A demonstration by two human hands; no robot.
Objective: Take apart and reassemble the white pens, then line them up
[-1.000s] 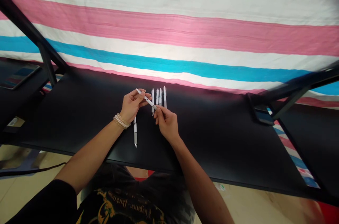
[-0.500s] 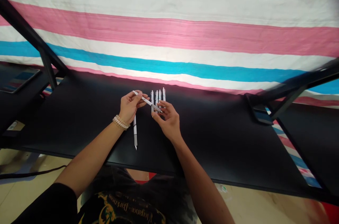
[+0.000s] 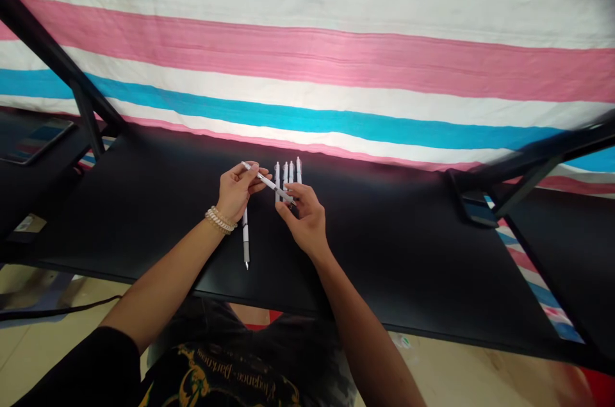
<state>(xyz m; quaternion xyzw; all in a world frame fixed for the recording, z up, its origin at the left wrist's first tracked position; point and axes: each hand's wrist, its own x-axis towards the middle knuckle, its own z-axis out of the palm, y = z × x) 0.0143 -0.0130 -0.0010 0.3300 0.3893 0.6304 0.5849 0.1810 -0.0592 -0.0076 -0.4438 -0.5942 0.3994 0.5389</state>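
Note:
A white pen (image 3: 267,182) with a grey grip is pinched between the thumb and fingers of my left hand (image 3: 235,192). It slants down to the right, its tip by the fingers of my right hand (image 3: 307,218). That hand is curved with thumb and fingers apart; whether a finger touches the tip I cannot tell. Behind it several white pens (image 3: 298,168) stand side by side in a row, their lower parts partly covered by the hand. One more white pen (image 3: 246,234) lies below my left hand, tip toward me, its upper end hidden.
The black table (image 3: 384,234) spreads under both hands. A striped sheet (image 3: 307,54) hangs along its back edge. Black metal supports rise at both sides, with a dark phone-like object (image 3: 475,208) beside the right one. A tablet-like object (image 3: 38,141) lies at far left.
The view has shifted slightly. My left hand still holds the pen, and my right fingers have moved only a little around its tip.

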